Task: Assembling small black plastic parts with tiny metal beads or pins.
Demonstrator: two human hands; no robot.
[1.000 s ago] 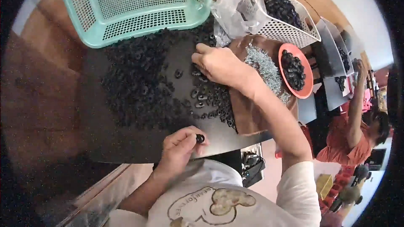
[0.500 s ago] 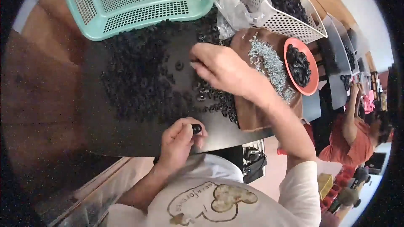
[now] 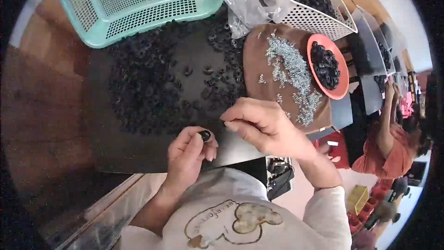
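Observation:
Between the thumb and fingers of my left hand [image 3: 187, 150] is a small black cylindrical part [image 3: 205, 135], its round open end turned up. Just to the right, my right hand [image 3: 259, 122] is closed in a pinch near the table's front edge; whatever lies between its fingertips is too small to make out. Many small black ring-like parts [image 3: 143, 78] are spread over the dark table [image 3: 138, 150] beyond both hands. On a brown cloth [image 3: 256, 60] to the right lies a heap of small silvery springs [image 3: 293, 71].
A green mesh basket [image 3: 95, 34] stands at the far left. Clear plastic bag [image 3: 252, 2] sits against a white perforated basket [image 3: 300, 18] of black parts. An orange bowl [image 3: 340, 90] holds more black parts. Grey bins [image 3: 367, 32] and another person [image 3: 384, 150] are at right.
My right hand has come back from the black parts toward me, close to my left hand. The left hand has shifted slightly left, still gripping the black part.

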